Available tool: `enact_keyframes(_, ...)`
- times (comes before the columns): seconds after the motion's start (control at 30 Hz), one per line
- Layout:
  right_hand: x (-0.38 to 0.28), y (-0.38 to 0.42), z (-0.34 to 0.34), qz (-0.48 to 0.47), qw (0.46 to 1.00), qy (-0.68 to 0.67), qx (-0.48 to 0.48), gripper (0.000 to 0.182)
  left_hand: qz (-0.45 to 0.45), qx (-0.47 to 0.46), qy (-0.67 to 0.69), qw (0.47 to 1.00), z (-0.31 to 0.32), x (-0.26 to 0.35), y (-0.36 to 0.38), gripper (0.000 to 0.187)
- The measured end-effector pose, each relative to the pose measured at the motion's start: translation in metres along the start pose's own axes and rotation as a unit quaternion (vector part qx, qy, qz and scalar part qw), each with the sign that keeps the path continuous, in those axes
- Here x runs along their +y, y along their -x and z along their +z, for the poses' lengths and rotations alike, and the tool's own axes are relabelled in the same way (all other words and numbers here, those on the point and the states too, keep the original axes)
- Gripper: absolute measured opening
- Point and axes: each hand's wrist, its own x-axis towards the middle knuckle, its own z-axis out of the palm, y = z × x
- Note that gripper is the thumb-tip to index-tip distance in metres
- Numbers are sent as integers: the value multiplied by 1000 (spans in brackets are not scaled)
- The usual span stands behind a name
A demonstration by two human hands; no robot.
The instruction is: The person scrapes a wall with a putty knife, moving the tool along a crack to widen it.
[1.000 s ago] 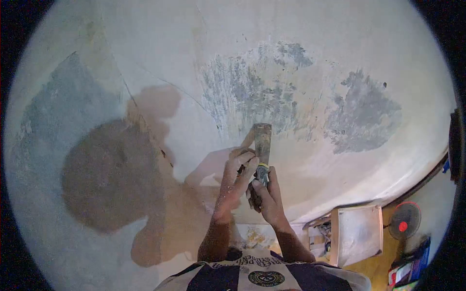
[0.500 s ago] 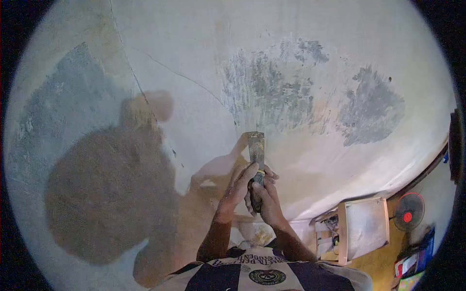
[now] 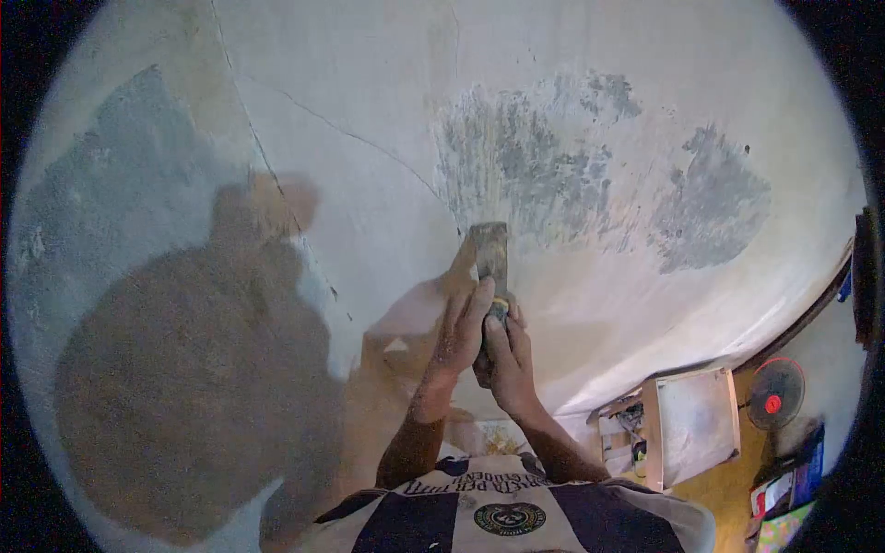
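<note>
The person held a scraper (image 3: 490, 253) with both hands against the wall (image 3: 572, 304), a little below the centre of the view. The left hand (image 3: 456, 336) was closed around the handle from the 9 o'clock side, and its fingers (image 3: 477, 300) reached up to the lower part of the blade. The right hand (image 3: 507, 359) gripped the handle from the 3 o'clock side, just under the left one, with the thumb lying along the handle. A yellow band (image 3: 501, 301) on the handle showed between the two hands. The flat blade pointed to 12 o'clock and lay against the wall surface, just below a grey patch (image 3: 530, 161) where the pale coating was gone. A second grey patch (image 3: 714, 198) lay at 2 o'clock from the blade, and a larger one (image 3: 101, 184) at 10 o'clock. A thin crack (image 3: 359, 138) ran across the wall at 11 o'clock. At 4 o'clock, well apart from the hands, stood a wooden box (image 3: 691, 424) and, beside it, a fan (image 3: 772, 394) with a red centre.
</note>
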Motion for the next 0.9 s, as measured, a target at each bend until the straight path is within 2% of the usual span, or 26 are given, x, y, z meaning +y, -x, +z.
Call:
enact_keyframes(0.03, -5, -2, 2, 1, 1000, 7, 10, 34, -31, -2, 20, 999, -1, 3, -3, 41)
enact_keyframes(0.1, -3, 4, 0, 25, 1000, 1, 1, 36, -21, 27, -31, 999, -1, -6, -4, 40)
enact_keyframes(0.13, -1, 5, 0, 35, 999, -4, -5, 37, 21, 59, -101, 993, 0, -20, -1, 40)
enact_keyframes(0.2, 13, 3, -4, -9, 999, 42, 8, 37, 38, 59, -141, 988, -5, -29, -5, 40)
enact_keyframes(0.27, 17, 1, -1, -22, 999, 34, 16, 37, -17, -5, -76, 997, -10, -19, -7, 40)
enact_keyframes(0.37, 14, 3, 6, -13, 999, -3, 33, 36, -52, -65, 34, 996, -10, -6, -8, 41)
enact_keyframes(0.47, 22, 2, 6, -62, 997, 42, 35, 34, -32, -55, -46, 997, -7, 9, -7, 41)
enact_keyframes(0.5, 29, -6, 3, -107, 993, 40, 18, 33, -23, -58, -70, 996, -6, 18, -5, 42)
enact_keyframes(0.57, 26, -8, 5, -107, 993, 43, 22, 33, -14, -76, -86, 993, -5, 38, -6, 42)
enact_keyframes(0.6, 12, -2, 11, -62, 996, 48, 42, 34, -19, -79, -81, 993, -4, 41, -5, 42)
enact_keyframes(0.67, 5, 2, 12, -30, 996, 59, 57, 36, -55, -57, -30, 996, -2, 36, -6, 42)
enact_keyframes(0.73, 11, 2, 8, -45, 995, 71, 45, 37, -47, 9, -7, 999, 4, 8, -4, 41)
enact_keyframes(0.8, 12, 1, 6, -45, 995, 84, 28, 37, -44, -1, 13, 999, 2, -1, -7, 39)
enact_keyframes(0.87, 9, 4, 8, -35, 996, 81, 24, 38, -55, -85, 27, 995, -9, 9, -9, 37)
enact_keyframes(0.9, 4, 5, 12, -35, 996, 73, 29, 39, -60, -91, -28, 994, -10, 21, -7, 36)
